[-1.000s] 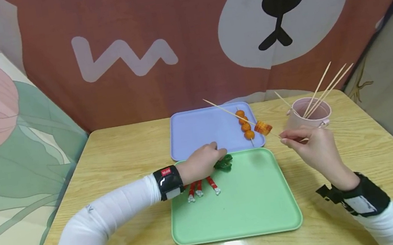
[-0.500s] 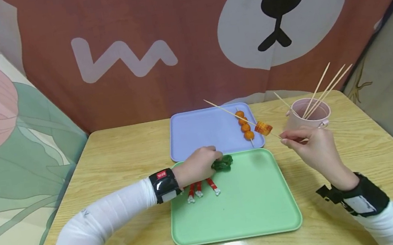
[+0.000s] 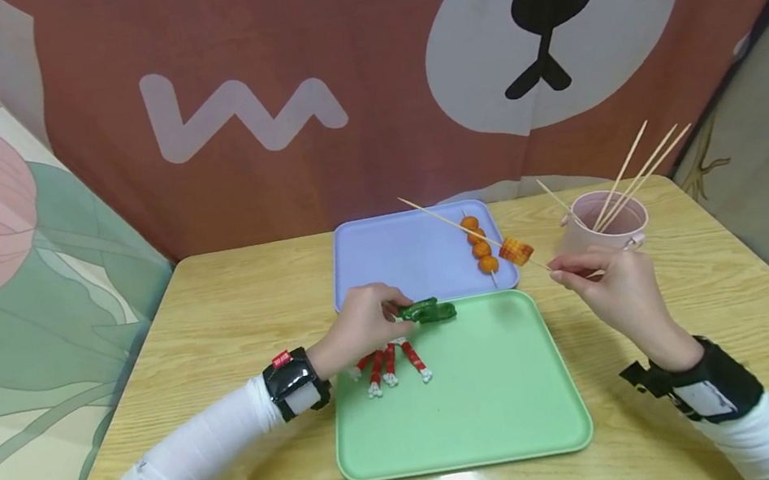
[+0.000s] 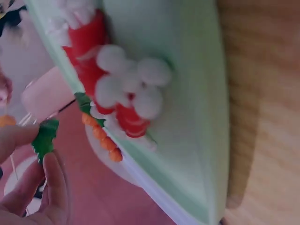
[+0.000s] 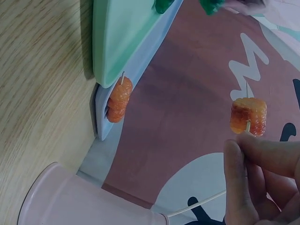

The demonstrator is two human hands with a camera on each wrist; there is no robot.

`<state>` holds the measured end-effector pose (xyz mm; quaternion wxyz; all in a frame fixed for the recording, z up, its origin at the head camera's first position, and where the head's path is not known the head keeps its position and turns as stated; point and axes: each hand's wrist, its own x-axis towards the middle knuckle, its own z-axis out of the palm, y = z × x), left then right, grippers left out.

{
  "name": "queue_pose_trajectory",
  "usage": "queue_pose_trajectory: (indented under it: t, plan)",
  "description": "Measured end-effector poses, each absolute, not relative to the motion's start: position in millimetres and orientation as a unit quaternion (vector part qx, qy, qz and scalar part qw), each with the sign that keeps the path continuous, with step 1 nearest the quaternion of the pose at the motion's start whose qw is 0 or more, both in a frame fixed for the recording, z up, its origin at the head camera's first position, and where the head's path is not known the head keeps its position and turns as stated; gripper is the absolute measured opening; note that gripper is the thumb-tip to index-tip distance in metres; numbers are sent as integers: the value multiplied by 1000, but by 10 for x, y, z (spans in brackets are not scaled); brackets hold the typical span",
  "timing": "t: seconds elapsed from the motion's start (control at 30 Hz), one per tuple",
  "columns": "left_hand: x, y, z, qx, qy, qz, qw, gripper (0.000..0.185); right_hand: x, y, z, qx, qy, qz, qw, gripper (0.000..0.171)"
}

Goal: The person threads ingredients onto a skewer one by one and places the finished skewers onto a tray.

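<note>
My left hand (image 3: 364,325) pinches a green pepper piece (image 3: 427,312) just above the far left corner of the green tray (image 3: 497,413); the same piece (image 4: 45,138) shows between its fingertips in the left wrist view. Three red-and-white pieces (image 3: 390,364) lie on the tray beside that hand. My right hand (image 3: 600,283) pinches a thin wooden skewer (image 3: 448,219) carrying a corn chunk (image 3: 515,250), held in the air over the lilac tray's right edge. The corn chunk (image 5: 248,116) sits just above my fingertips.
A lilac tray (image 3: 395,259) behind the green one holds a skewer of orange balls (image 3: 479,245). A pink cup (image 3: 607,223) with several bare skewers stands at the right. The wooden table (image 3: 232,310) ends at a fabric backdrop.
My left hand has drawn back toward me and to the left, lifting the green pepper piece off the tray. The red-and-white pieces are now uncovered. The right hand has stayed put.
</note>
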<state>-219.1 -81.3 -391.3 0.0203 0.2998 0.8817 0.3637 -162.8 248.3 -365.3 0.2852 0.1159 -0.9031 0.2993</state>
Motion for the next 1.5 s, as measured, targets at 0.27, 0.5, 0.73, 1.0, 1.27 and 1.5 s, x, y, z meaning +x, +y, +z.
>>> queue_pose_trajectory:
  t: [0.27, 0.5, 0.73, 1.0, 1.27, 1.5]
  plan:
    - [-2225, -963, -3827, 205, 835, 509, -36, 20, -1642, 2455, -3625, 122, -896, 318, 286, 9]
    - [-2265, -1064, -3709, 136, 773, 615, -77, 25, -1676, 2403, -3578, 139, -887, 334, 286, 10]
    - [-2318, -1116, -3606, 102, 717, 678, -125, 27, -1700, 2333, -3550, 146, -886, 336, 285, 12]
    - [-2377, -1160, -3500, 73, 671, 718, -171, 28, -1690, 2254, -3486, 149, -877, 354, 287, 13]
    - [-2415, -1194, -3373, 73, 612, 767, -176, 26, -1648, 2184, -3431, 172, -873, 352, 291, 14]
    - [-2435, -1206, -3256, 86, 592, 775, -205, 23, -1606, 2159, -3391, 176, -870, 353, 295, 14]
